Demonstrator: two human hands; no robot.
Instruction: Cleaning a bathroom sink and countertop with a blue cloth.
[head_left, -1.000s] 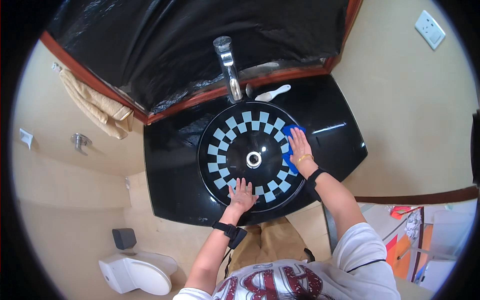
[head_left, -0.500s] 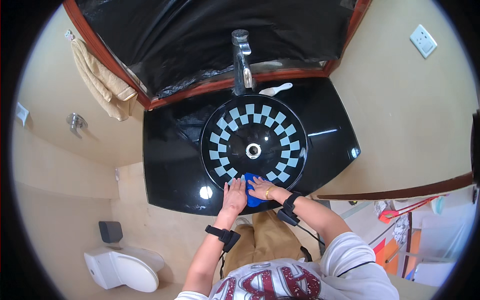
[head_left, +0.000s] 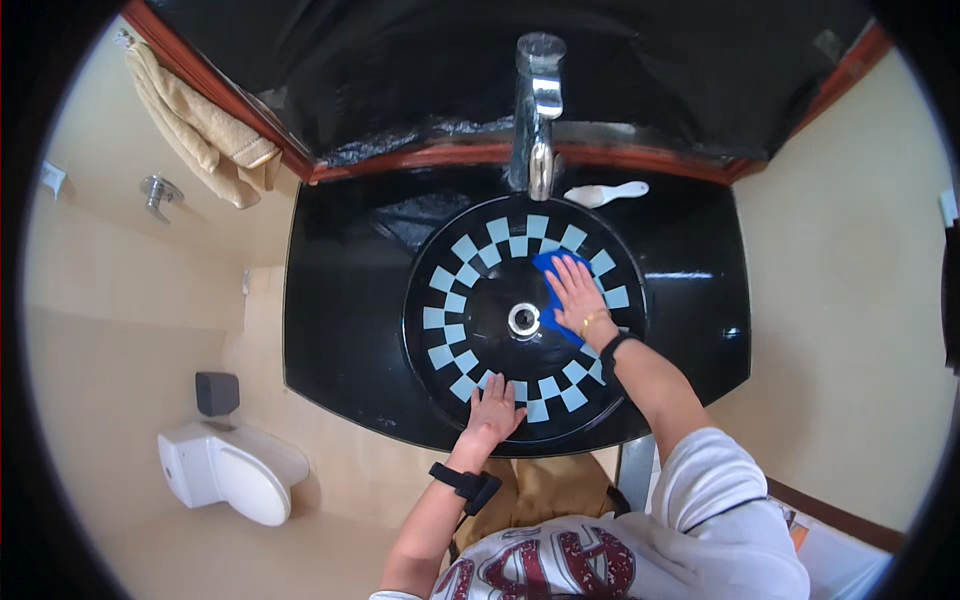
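A round black basin with a ring of pale blue squares is set in a glossy black counter. My right hand lies flat on a blue cloth, pressing it against the inside of the basin just right of the metal drain. My left hand rests with spread fingers on the basin's near rim, holding nothing. A chrome tap rises over the basin's far side.
A white brush-like object lies on the counter beside the tap. A beige towel hangs at the upper left, near a chrome wall fitting. A white toilet stands at the lower left. Black sheeting covers the wall behind.
My right hand has carried the blue cloth from the basin's near rim up into the bowl, right of the drain. My left hand has stayed on the near rim.
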